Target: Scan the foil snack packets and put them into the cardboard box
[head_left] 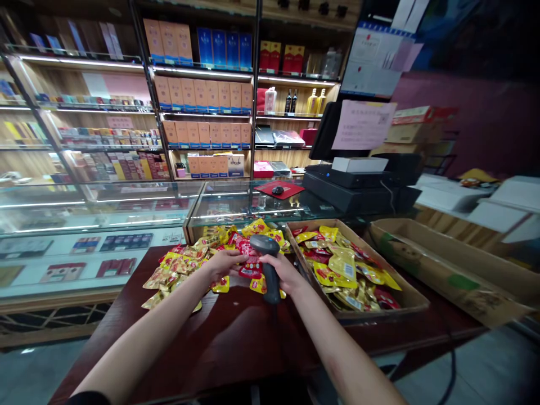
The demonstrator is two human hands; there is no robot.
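Note:
A red snack packet (pixel 252 265) is pinched at its left edge by my left hand (pixel 224 264), just above the dark red table. My right hand (pixel 285 273) is closed around the handle of a dark grey barcode scanner (pixel 271 286). The scanner's head hangs over the top right part of the red packet and hides some of it. Yellow and gold snack packets (pixel 177 269) lie in a loose pile around and behind my left hand. To the right of the scanner stands a shallow cardboard box (pixel 415 305) holding several yellow, gold and red packets.
A second cardboard box (pixel 455 275) stands at the far right. Behind the pile is a glass display counter (pixel 147 216) bearing a mouse (pixel 277 190) on a red mat. The monitor (pixel 323 132) and cash drawer (pixel 333 188) are at the back right. Lit shelves of boxed goods line the wall.

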